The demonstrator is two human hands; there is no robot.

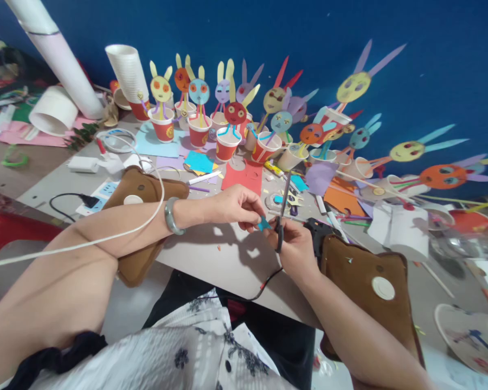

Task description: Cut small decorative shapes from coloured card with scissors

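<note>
My left hand (244,207) pinches a small piece of blue paper (264,223) above the front part of the table. Close by on the right, my right hand (295,246) is wrapped round a pair of scissors (283,214), whose blades point up and away from me. The blue piece sits between both hands, and the right fingertips reach close to it; whether they touch it I cannot tell. Behind the hands lies a sheet of red paper (244,177) with cut-outs. A black glue gun (318,232) rests just right of my right hand.
Several paper cups with rabbit-faced figures (161,123) line the back of the table by the blue wall. Brown cushions (366,287) lie under both forearms. A white cable (106,242) crosses my left arm. A power strip (101,196) and stacked cups (126,70) stand left.
</note>
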